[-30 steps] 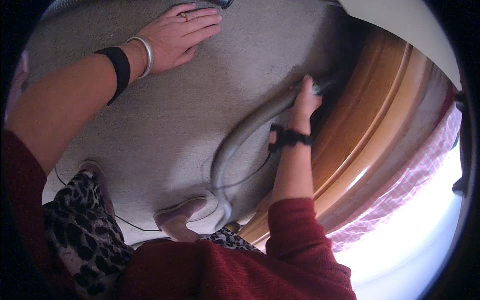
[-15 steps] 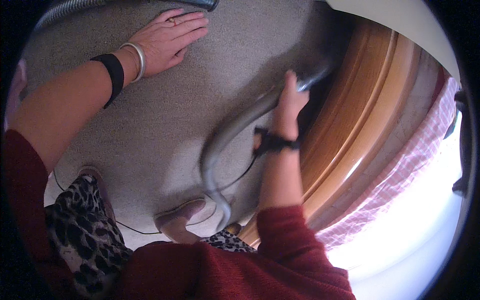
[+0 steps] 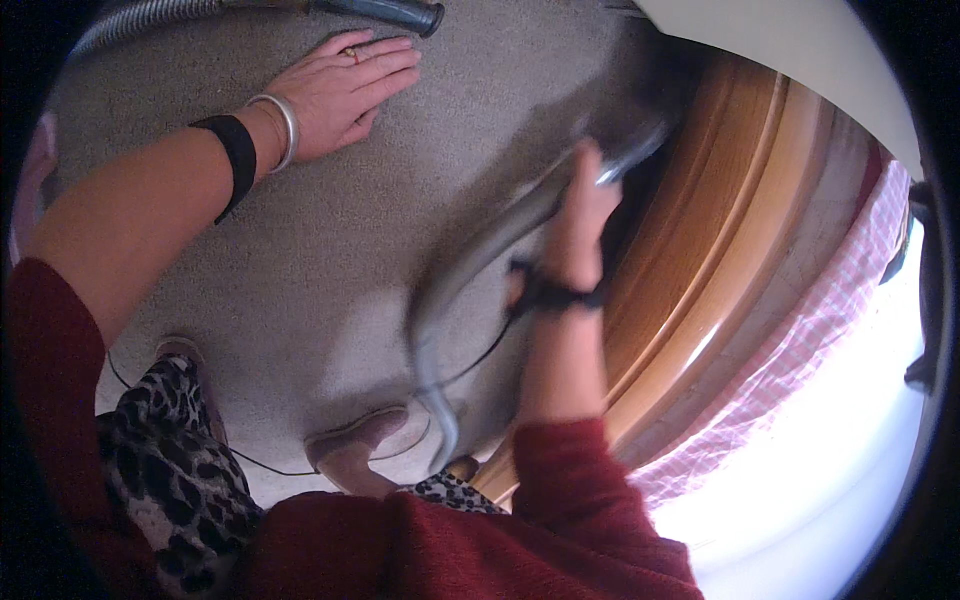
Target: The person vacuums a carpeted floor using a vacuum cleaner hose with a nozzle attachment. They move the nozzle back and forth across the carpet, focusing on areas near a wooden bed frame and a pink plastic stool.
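Note:
My left hand [image 3: 335, 95] lies flat on the carpet [image 3: 330, 230], fingers stretched out, with nothing in it. My right hand [image 3: 585, 215] is closed round a grey vacuum cleaner hose [image 3: 460, 265], near a shiny end piece [image 3: 632, 155]. That end points into the dark gap beside the wooden bed frame [image 3: 690, 250]; its tip is lost in shadow and blur. From my hand the hose curves back along the carpet toward my legs.
A ribbed hose [image 3: 150, 22] with a black tubular end [image 3: 390, 12] lies at the far left. A thin black cord [image 3: 275, 465] runs by my shoes. Pink checked cloth [image 3: 760, 400] hangs at the right, and a pale panel [image 3: 790, 50] stands at the far right.
The view has shifted slightly, and more of the black tubular end shows. My right hand is still blurred by motion on the hose, while my left hand stays flat on the carpet.

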Motion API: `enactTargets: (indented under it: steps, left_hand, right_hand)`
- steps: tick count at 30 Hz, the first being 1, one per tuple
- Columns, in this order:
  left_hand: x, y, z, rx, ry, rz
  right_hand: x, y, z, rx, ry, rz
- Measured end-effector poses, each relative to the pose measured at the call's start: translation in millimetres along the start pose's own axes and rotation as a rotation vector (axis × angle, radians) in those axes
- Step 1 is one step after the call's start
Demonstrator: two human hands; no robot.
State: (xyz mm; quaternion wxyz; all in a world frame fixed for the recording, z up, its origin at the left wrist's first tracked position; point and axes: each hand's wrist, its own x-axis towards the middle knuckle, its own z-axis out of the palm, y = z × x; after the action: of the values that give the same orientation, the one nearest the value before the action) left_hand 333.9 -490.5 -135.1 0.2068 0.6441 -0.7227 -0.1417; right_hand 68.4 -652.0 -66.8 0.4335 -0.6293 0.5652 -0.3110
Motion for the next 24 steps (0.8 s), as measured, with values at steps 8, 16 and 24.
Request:
enactTargets:
  steps: [8, 16, 24]
  left_hand:
    - [1, -3, 0, 0.014, 0.011, 0.015]
    - [2, -5, -2, -0.027, -0.003, 0.022]
    - [2, -3, -2, -0.015, -0.003, 0.021]
  right_hand:
    - [72, 19, -7, -0.235, 0.075, 0.162]
    - [-125, 1, 8, -0.157, 0.067, 0.279]
    - [95, 15, 1, -0.225, 0.070, 0.187]
